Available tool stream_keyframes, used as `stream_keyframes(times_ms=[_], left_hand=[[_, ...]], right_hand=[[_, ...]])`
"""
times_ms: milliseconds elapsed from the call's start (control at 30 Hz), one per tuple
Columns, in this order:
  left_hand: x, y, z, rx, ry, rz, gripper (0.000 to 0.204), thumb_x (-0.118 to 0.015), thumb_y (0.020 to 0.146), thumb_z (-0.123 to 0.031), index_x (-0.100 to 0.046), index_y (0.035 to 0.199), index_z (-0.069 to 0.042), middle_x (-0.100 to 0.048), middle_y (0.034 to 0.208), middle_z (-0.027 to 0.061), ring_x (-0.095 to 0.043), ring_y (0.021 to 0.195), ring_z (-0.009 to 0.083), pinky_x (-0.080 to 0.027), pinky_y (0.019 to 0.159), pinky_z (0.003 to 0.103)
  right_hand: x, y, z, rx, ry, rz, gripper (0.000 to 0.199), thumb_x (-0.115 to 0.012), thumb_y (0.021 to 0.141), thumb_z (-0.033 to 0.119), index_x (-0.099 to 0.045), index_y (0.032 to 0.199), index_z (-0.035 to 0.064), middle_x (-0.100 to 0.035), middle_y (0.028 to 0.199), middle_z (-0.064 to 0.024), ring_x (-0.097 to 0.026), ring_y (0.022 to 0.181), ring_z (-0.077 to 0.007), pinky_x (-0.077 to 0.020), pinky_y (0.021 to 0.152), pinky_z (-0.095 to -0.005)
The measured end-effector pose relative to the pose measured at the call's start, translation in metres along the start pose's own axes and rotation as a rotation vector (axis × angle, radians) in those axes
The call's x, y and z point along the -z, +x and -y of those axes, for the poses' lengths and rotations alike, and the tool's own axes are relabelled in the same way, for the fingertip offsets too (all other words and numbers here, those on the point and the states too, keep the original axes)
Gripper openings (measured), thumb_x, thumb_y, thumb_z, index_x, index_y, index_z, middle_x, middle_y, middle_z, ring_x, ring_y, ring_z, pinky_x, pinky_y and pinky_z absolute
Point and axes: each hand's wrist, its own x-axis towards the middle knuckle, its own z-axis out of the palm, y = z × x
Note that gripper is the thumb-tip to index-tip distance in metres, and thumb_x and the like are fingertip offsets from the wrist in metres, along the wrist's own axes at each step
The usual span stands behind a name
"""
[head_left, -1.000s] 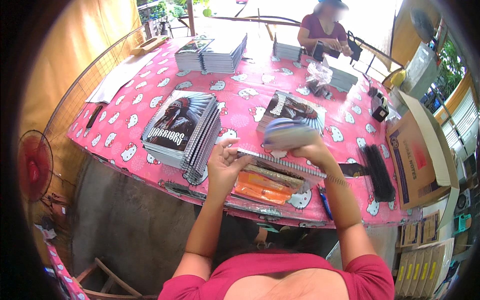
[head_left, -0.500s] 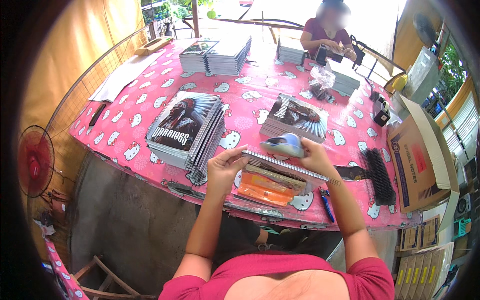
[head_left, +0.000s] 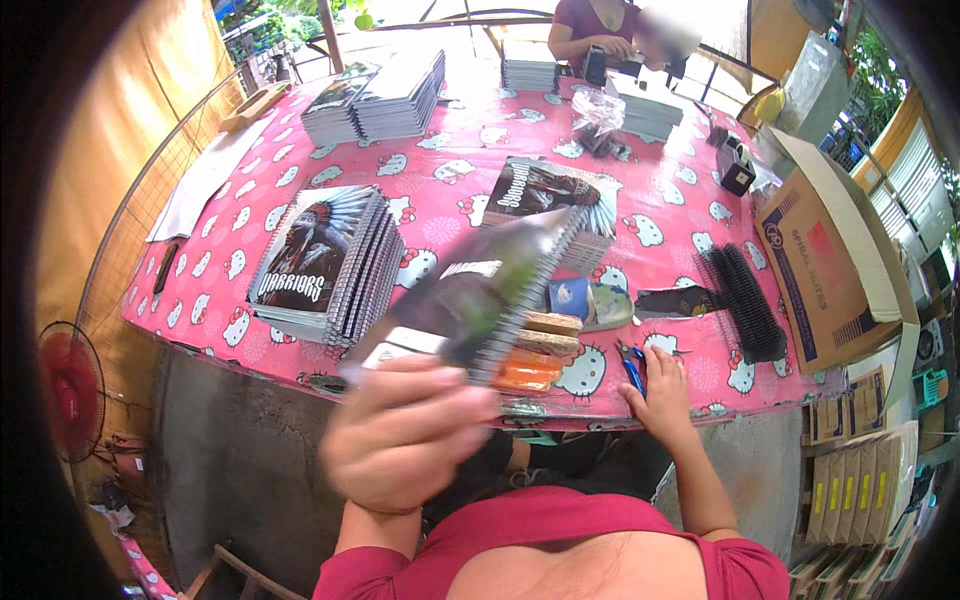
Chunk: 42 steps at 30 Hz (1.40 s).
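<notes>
My left hand (head_left: 410, 430) is closed on the lower edge of a spiral-bound notebook (head_left: 470, 290), which is tilted in the air and blurred by motion. The notebook has a dark cover and a black coil along its right edge. Low on the table, my right hand (head_left: 662, 395) lies around blue-handled cutting pliers (head_left: 632, 370), thumb and fingers apart on either side of them. A blue and greenish curved object (head_left: 590, 303) rests just beyond. Beside it are brown blocks (head_left: 550, 335) and an orange bundle (head_left: 528, 370), partly hidden by the notebook.
Notebook stacks stand left (head_left: 318, 255), centre (head_left: 545, 190) and far back (head_left: 375, 100). Black plastic coils (head_left: 745, 305) lie beside an open cardboard box (head_left: 830, 250) on the right. Across the pink patterned table (head_left: 450, 170) sits another person (head_left: 590, 30). A red fan (head_left: 75, 390) stands left.
My left hand has lifted and tilted the notebook toward the left. My right hand has put down the blue object and moved to the pliers. The view has shifted.
</notes>
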Motion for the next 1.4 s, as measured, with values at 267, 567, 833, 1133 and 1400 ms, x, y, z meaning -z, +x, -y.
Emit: stream_keyframes(times_ms=[267,567,833,1133,1400], left_hand=[[-0.070,-0.065,0.015,0.472,-0.187,0.070,0.022,-0.076,0.070,0.007,-0.068,0.089,0.002,-0.069,0.094,0.0169,-0.068,0.086,0.0241,-0.055,0.074,0.031],[-0.073,-0.062,0.016,0.310,-0.125,0.047,0.025,-0.069,0.065,0.013,-0.067,0.087,0.001,-0.069,0.089,0.0140,-0.068,0.079,0.0274,-0.054,0.071,0.035],[-0.068,-0.062,0.030,0.190,-0.119,-0.032,0.022,-0.069,0.070,0.012,-0.066,0.089,0.000,-0.068,0.088,0.0137,-0.067,0.081,0.0269,-0.054,0.074,0.036],[0.046,0.047,0.088,0.260,0.221,-0.820,0.021,-0.073,0.080,0.001,-0.063,0.098,0.003,-0.067,0.099,0.0108,-0.062,0.088,0.0148,-0.052,0.078,0.029],[0.131,0.133,0.146,-0.186,0.471,-0.364,0.022,-0.051,0.097,-0.012,-0.063,0.094,0.006,-0.064,0.090,0.0071,-0.058,0.083,0.0123,-0.045,0.078,0.024]], right_hand=[[0.094,0.013,0.074,0.089,0.835,0.049,0.042,-0.073,0.077,0.017,-0.061,0.115,0.0033,-0.061,0.106,-0.0161,-0.060,0.093,-0.0316,-0.0481,0.082,-0.0376],[0.106,0.031,0.094,0.027,1.128,0.322,0.035,-0.070,0.082,0.017,-0.063,0.111,0.0002,-0.064,0.100,-0.0136,-0.062,0.087,-0.0248,-0.0494,0.078,-0.0374],[0.073,0.030,0.080,-0.233,1.691,0.606,0.035,-0.059,0.091,0.019,-0.060,0.115,-0.0070,-0.067,0.096,-0.0132,-0.063,0.083,-0.0159,-0.0487,0.072,-0.0239],[0.000,0.018,-0.017,-0.287,0.172,0.041,0.054,-0.070,0.079,0.039,-0.059,0.119,0.0041,-0.053,0.130,-0.0159,-0.049,0.121,-0.0335,-0.0282,0.102,-0.0607],[0.002,0.051,-0.076,-0.256,0.340,-0.251,0.041,-0.071,0.079,0.022,-0.060,0.113,0.0013,-0.049,0.131,-0.0236,-0.045,0.124,-0.0382,-0.0348,0.104,-0.0425]])
